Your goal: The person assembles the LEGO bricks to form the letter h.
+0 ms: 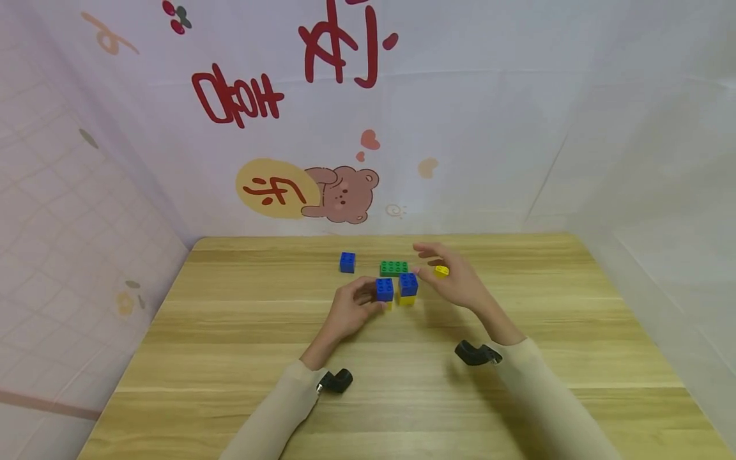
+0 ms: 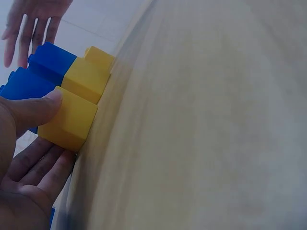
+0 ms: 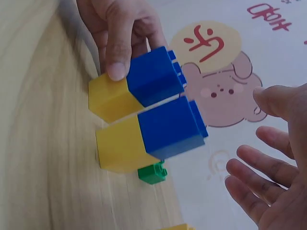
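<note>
left hand: left hand [image 1: 347, 311] grips the left blue-on-yellow stack [image 1: 384, 292]. Thumb on the yellow base, fingers curled round the far side, per the wrist cams. Firm hold, not a pinch.

right hand: right hand [image 1: 454, 280] hangs open, fingers spread & relaxed, holding nothing afaict. It's just beside the right blue-on-yellow stack [image 1: 408, 287], not touching it.

where stuff is: both stacks stand side by side, touching or nrly so, abt mid-table & closer to the far edge than the near one. Green brick [image 1: 393, 268] lies just behind them. Lone blue cube [image 1: 347, 262] is off to the left of the green one, nearer the far edge. Small yellow piece [image 1: 441, 271] sits by the right hand's fingers; can't tell if they touch it.

doing it well: imo keep the left stack flat on the table [image 1: 230, 358] while sliding it, press low on the yellow part so the blue top doesn't pop off. Line up faces w/ the neighbour stack, go slow, bring the free hand in to steady the other one.

count: 2 two-tone stacks (each 1 blue + 1 yellow), 1 green brick, 1 loose blue cube, 1 loose yellow bit. So 3 blue, 3 yellow, 1 green.
</note>
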`<state>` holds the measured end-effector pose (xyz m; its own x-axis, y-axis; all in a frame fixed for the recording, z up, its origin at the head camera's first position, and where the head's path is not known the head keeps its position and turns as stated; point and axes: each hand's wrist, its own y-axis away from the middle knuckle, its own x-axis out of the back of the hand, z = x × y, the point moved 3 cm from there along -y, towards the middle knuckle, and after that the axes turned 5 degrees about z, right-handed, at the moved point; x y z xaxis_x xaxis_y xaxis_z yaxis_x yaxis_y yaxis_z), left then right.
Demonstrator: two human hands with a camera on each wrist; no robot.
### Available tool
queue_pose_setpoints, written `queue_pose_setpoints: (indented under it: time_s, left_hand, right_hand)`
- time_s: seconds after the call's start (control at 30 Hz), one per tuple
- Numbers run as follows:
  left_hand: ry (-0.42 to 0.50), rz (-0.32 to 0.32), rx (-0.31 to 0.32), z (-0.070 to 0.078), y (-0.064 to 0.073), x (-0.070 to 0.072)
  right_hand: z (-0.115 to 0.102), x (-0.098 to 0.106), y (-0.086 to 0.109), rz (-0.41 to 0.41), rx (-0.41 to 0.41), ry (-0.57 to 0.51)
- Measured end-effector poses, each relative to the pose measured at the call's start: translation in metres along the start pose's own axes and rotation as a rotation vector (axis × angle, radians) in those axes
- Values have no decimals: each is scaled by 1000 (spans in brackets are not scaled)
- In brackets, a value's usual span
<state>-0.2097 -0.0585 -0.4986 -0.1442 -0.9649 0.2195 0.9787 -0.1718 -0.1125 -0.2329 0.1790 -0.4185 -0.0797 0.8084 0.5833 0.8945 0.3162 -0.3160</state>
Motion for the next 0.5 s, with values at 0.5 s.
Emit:
queue_pose_setpoints:
  time_s: [0.5]
  left_hand:
    - [26, 1, 24, -1, -9, -4]
  right_hand:
    - [28, 4, -30, -87, -71, 18]
